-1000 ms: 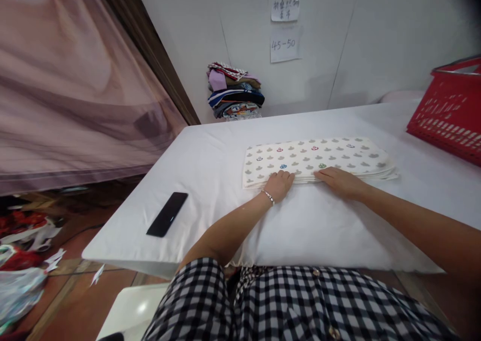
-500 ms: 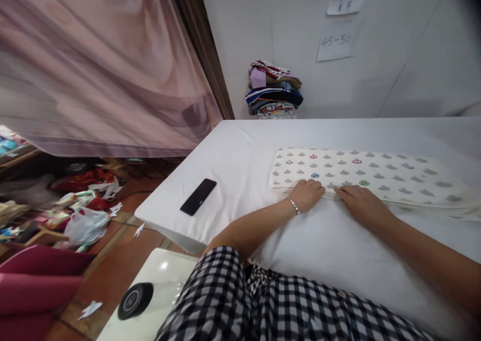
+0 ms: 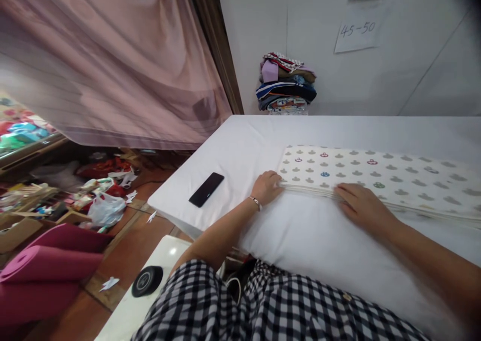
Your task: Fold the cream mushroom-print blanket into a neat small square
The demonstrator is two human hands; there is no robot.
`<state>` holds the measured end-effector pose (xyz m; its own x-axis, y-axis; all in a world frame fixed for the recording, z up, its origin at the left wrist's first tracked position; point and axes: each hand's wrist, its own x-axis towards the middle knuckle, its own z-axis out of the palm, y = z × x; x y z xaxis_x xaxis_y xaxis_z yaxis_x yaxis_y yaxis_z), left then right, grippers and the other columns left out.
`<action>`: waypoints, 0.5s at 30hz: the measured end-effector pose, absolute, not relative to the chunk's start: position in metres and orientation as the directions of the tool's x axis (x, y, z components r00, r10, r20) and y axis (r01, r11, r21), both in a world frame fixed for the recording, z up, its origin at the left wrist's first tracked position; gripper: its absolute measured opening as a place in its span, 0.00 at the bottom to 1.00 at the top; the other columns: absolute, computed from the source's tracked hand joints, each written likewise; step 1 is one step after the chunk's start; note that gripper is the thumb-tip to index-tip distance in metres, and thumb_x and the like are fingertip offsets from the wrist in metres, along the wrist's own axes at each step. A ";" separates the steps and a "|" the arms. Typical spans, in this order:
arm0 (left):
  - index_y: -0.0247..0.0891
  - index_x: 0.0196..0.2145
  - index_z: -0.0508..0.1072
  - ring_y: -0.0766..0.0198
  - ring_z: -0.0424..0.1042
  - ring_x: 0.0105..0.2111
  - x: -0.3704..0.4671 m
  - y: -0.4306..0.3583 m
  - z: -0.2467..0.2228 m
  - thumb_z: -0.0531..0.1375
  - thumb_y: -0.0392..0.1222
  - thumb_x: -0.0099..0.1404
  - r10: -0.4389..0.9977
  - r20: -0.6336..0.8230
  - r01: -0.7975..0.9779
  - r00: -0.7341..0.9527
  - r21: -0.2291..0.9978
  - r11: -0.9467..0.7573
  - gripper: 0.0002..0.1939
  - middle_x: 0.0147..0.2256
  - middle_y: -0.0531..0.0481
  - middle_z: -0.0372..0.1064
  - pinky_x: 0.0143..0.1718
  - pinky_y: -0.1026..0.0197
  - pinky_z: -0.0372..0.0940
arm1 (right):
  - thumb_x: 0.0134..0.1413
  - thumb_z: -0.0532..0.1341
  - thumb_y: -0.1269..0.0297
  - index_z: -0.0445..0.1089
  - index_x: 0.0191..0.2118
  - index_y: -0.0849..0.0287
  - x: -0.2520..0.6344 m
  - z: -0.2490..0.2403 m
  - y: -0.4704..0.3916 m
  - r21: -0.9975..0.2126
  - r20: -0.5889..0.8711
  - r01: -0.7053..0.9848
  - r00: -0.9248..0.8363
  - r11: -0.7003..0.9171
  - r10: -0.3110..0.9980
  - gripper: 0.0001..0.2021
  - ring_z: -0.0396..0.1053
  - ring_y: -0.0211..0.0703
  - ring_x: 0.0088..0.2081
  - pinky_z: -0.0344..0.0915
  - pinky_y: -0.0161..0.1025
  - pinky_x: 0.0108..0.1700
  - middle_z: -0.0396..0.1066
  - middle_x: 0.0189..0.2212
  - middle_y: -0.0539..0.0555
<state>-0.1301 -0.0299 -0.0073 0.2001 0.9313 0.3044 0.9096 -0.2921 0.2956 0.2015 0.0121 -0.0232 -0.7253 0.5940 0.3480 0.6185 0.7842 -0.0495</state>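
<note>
A folded white cloth (image 3: 361, 173) printed with grey shapes and a few coloured ones lies in flat layers along the table. At its near left corner, my left hand (image 3: 266, 186), with a bracelet on the wrist, has its fingers closed on the layered edge. Further right, my right hand (image 3: 363, 203) holds the near edge, fingers on top and thumb lower down. The cloth runs out of view on the right.
A black phone (image 3: 206, 189) lies on the white-covered table (image 3: 240, 150). Behind it stands a stack of folded clothes (image 3: 287, 88) by the wall. A pink curtain (image 3: 143, 70) hangs at left. Pink rolls (image 3: 56, 261) and a plastic bag (image 3: 107, 209) sit on the floor.
My left hand has slid left along the near edge to the cloth's corner. My right hand stays at about the same place on the edge. The view has turned slightly left.
</note>
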 end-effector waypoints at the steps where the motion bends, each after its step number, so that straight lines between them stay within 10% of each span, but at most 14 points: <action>1: 0.39 0.42 0.69 0.58 0.66 0.45 -0.130 -0.030 -0.008 0.63 0.42 0.59 0.941 0.298 0.905 0.162 0.335 -0.262 0.14 0.44 0.46 0.67 0.46 0.56 0.63 | 0.61 0.49 0.61 0.67 0.51 0.59 0.196 -0.022 0.013 -0.059 0.345 0.607 -0.733 0.792 0.587 0.18 0.64 0.54 0.51 0.62 0.51 0.50 0.66 0.51 0.61; 9: 0.39 0.32 0.66 0.69 0.65 0.29 -0.122 -0.026 -0.012 0.60 0.35 0.59 0.977 0.212 0.768 -0.008 0.627 -0.130 0.04 0.37 0.51 0.64 0.35 0.63 0.64 | 0.60 0.50 0.61 0.67 0.52 0.59 0.180 -0.029 0.017 -0.082 0.317 0.620 -0.726 0.781 0.610 0.18 0.65 0.54 0.49 0.63 0.51 0.47 0.68 0.49 0.61; 15: 0.39 0.31 0.66 0.66 0.65 0.33 -0.127 -0.027 -0.012 0.55 0.31 0.58 0.958 0.287 0.803 -0.022 0.576 -0.154 0.05 0.37 0.50 0.64 0.37 0.63 0.64 | 0.60 0.50 0.61 0.66 0.53 0.59 0.184 -0.034 0.014 -0.108 0.355 0.604 -0.718 0.789 0.598 0.18 0.65 0.53 0.49 0.63 0.50 0.48 0.68 0.49 0.61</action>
<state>-0.1268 -0.0267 -0.0117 -0.0221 0.9576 0.2872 0.8029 -0.1542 0.5759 0.1838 0.0139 -0.0340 -0.7183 0.5984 0.3549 0.6043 0.7894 -0.1080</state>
